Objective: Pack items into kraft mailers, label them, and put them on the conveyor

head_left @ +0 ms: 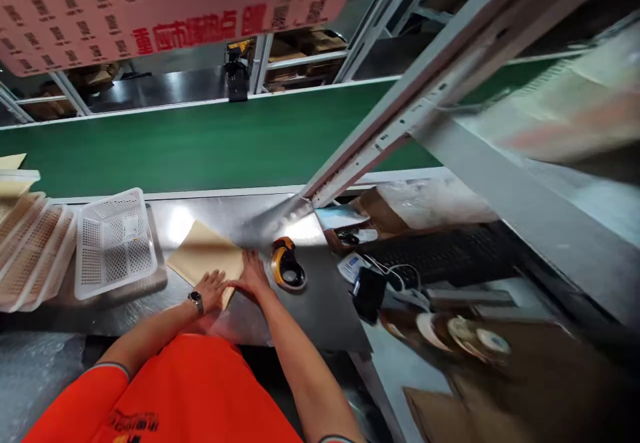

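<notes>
A tan paper envelope [203, 250] lies flat on the metal table in front of me. My left hand [212, 288], with a watch at the wrist, rests on the envelope's near edge with its fingers stretched out. At the envelope's right corner, my right hand [253, 275] lies with fingers spread, its thumb reaching toward the left hand. Just right of that hand sits an orange and black tape dispenser [289, 264], apart from the fingers. Neither hand is wrapped round anything.
A white perforated basket [116, 243] stands left of the envelope, beside several nested baskets [37, 250]. Behind the table runs a green conveyor belt [200, 143]. A slanted metal post [380, 136] rises at the table's right corner. Further right are a keyboard [450, 253] and tape rolls [465, 336].
</notes>
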### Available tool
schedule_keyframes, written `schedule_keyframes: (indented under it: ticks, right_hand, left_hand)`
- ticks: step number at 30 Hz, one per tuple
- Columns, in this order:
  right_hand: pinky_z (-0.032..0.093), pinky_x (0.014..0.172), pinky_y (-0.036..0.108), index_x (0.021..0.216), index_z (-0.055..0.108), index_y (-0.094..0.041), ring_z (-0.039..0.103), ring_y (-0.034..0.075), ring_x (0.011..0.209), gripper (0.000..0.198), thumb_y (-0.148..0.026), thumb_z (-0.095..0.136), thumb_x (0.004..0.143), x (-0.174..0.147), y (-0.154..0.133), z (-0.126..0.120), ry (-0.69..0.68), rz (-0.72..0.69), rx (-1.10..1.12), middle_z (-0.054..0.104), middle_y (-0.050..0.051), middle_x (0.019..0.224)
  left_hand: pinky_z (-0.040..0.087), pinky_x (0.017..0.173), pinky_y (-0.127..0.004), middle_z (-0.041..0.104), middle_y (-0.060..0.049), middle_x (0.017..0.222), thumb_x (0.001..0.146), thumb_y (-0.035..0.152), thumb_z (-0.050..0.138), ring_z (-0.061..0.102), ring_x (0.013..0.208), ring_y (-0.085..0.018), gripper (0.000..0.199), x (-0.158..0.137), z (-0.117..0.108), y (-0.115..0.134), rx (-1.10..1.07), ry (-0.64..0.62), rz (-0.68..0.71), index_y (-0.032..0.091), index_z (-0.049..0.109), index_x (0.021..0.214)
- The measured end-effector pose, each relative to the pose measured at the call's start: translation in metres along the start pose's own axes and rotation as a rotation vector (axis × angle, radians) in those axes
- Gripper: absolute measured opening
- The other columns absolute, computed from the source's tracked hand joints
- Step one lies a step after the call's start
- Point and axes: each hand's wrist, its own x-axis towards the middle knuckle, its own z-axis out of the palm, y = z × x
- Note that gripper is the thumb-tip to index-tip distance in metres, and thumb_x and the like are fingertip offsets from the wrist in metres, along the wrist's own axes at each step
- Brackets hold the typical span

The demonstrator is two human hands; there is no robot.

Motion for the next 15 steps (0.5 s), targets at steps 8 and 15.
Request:
schedule_keyframes:
  ticks: [8,15]
  right_hand:
    - [0.034,0.138,0.074,0.158,0.057,-0.003,0.028,0.06,0.174,0.124,-0.077,0.083,0.063,-0.016,0.037,0.065,0.244,0.074,0.003,0.041,0.047,0.175]
    - [0.033,0.139,0.076,0.16,0.066,-0.025,0.031,0.055,0.171,0.114,-0.092,0.056,0.068,-0.055,-0.002,0.122,0.395,-0.034,0.048,0.054,0.036,0.172]
  left_hand:
    - [0.032,0.146,-0.053,0.039,-0.021,0.187,0.108,0.036,0.063,0.033,0.177,-0.03,0.075,-0.053,-0.071,-0.08,-0.19,0.365,-0.143,0.016,0.042,0.177]
    - [0.036,0.14,-0.05,0.051,-0.031,0.175,0.112,0.02,0.037,0.049,0.166,-0.036,0.063,-0.129,-0.124,-0.226,-0.171,0.476,-0.705,-0.003,0.046,0.17]
